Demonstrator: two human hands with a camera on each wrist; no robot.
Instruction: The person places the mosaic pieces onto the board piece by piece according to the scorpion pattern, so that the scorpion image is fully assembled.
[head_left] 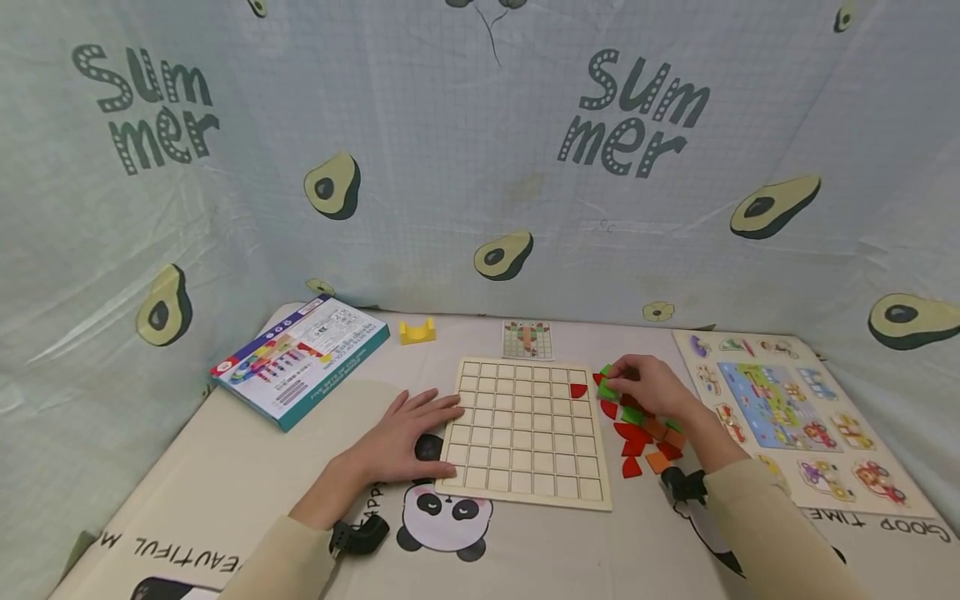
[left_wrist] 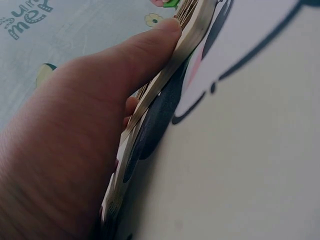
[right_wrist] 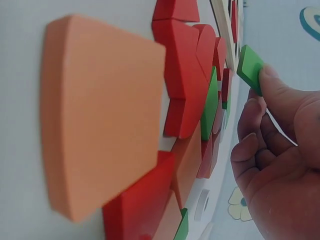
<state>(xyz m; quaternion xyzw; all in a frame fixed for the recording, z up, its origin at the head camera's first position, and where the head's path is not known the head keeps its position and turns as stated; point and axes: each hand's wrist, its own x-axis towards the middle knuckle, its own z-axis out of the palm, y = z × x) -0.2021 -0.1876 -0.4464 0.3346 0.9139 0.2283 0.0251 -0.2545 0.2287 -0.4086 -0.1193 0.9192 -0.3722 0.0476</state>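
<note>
Right of the wooden grid board (head_left: 525,429) I see right hand (head_left: 651,385) pinching green tile (right_wrist: 251,66), likely light, stiff, best edge-held; left hand (head_left: 397,440) spread, touching board.

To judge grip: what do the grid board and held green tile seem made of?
Grid board: probably bare matte wood, being pale tan with a streaky edge in the left wrist view. Green tile: painted wood or plastic, smooth; green on face and edge, no grain visible, so I can't say which.
</note>
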